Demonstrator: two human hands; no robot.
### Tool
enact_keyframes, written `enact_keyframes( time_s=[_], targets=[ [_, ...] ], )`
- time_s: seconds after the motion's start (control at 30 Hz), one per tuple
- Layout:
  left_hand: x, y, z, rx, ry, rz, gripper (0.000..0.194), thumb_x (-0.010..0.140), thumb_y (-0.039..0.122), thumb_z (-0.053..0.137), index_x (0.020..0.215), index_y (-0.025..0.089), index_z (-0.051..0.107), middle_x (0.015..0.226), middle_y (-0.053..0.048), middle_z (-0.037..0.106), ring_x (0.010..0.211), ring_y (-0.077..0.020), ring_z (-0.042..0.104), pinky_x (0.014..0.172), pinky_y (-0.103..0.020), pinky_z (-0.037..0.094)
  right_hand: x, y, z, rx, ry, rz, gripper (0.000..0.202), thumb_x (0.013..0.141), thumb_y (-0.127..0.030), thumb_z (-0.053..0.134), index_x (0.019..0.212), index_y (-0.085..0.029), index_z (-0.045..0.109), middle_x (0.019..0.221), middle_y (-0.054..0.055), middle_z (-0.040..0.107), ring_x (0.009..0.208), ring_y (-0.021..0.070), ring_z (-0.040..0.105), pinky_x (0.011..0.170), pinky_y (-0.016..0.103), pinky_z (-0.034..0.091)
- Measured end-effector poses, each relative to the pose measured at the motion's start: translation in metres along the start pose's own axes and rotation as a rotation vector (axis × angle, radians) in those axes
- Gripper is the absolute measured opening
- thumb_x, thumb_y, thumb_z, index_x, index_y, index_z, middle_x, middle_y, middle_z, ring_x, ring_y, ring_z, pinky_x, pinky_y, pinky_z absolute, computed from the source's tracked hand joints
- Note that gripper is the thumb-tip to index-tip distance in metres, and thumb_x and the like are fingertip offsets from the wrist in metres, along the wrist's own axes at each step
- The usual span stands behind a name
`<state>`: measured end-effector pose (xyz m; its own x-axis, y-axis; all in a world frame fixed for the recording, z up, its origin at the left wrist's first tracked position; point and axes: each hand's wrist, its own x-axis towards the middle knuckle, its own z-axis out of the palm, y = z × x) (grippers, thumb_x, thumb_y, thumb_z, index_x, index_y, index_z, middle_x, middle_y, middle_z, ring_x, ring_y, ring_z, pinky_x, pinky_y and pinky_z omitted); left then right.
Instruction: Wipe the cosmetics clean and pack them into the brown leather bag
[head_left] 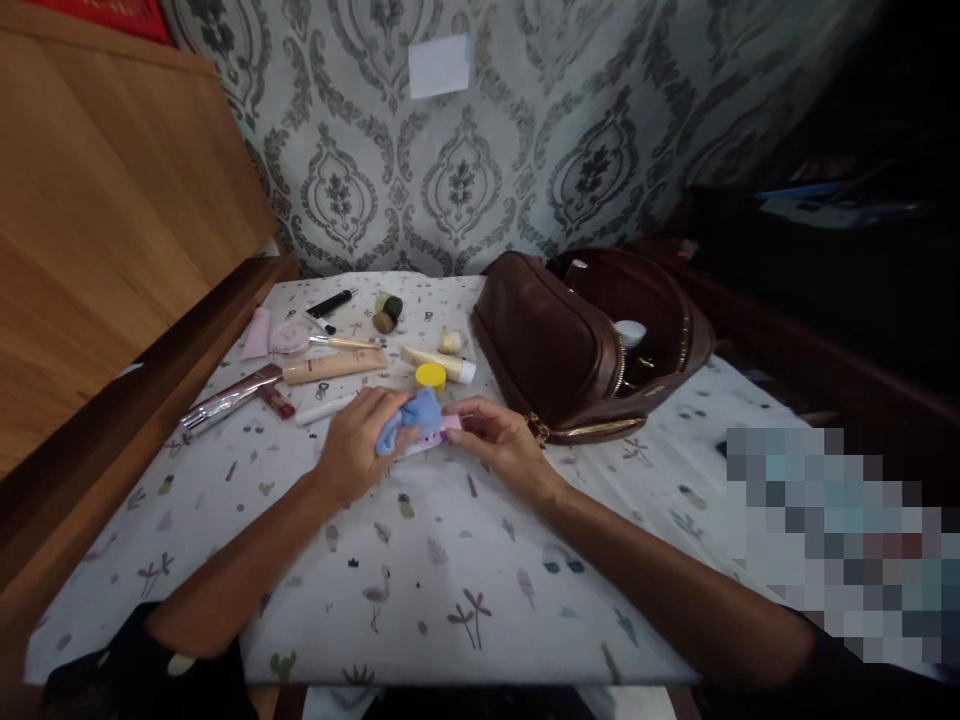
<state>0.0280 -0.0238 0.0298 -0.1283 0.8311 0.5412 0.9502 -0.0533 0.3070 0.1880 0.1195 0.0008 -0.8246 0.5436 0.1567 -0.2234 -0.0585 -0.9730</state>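
My left hand (360, 437) is closed around a light blue cloth (415, 420), bunched over one end of a small pink and purple tube (451, 423). The tube's other end is pinched between the thumb and fingers of my right hand (504, 440). Much of the tube is hidden under the cloth, so its exact kind does not show. Just beyond the cloth stands a small jar with a yellow lid (430, 376). A slim white stick (326, 408) lies beside my left hand.
A brown leather bag (555, 340) lies unzipped at the right, with small items inside. Cosmetics spread to the left include a beige tube (334, 365), a shiny bronze tube (231, 397), a brush (345, 342) and a pink compact (290, 337). A patterned wall (457, 180) rises behind.
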Motion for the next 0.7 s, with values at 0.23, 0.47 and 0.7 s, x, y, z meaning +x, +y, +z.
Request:
enact_keyframes(
  time_s=[0.23,0.47,0.7],
  targets=[
    [0.006,0.005,0.004,-0.151,-0.281,-0.127,0.025,0.093,0.042,0.054,0.104,0.020,0.059,0.094,-0.004,0.063,0.084,-0.0201,0.058,0.073,-0.030,0.044,-0.002,-0.006,0.001,-0.003,0.002,-0.043,0.029,0.073,-0.032,0.082,0.100,-0.024,0.072,0.096,0.003,0.072,0.089,0.0183,0.066,0.087,0.037,0.053],
    [0.004,-0.021,-0.009,-0.524,-0.355,-0.430,0.034,0.081,0.046,0.067,0.073,0.019,0.046,0.067,0.007,0.039,0.063,-0.0106,0.039,0.058,-0.021,0.031,0.002,-0.015,-0.002,0.083,0.041,-0.011,0.029,0.071,-0.032,0.084,0.096,-0.021,0.072,0.096,0.003,0.072,0.085,0.0160,0.066,0.078,0.032,0.056],
    [0.003,-0.016,-0.003,-0.550,-0.292,-0.435,0.040,0.082,0.051,0.063,0.069,0.019,0.043,0.064,0.006,0.036,0.062,-0.0105,0.037,0.057,-0.022,0.030,0.007,-0.004,-0.006,0.255,0.088,0.116,0.041,0.063,-0.032,0.089,0.098,-0.020,0.072,0.090,0.001,0.072,0.080,0.0127,0.066,0.072,0.026,0.057]
  ],
)
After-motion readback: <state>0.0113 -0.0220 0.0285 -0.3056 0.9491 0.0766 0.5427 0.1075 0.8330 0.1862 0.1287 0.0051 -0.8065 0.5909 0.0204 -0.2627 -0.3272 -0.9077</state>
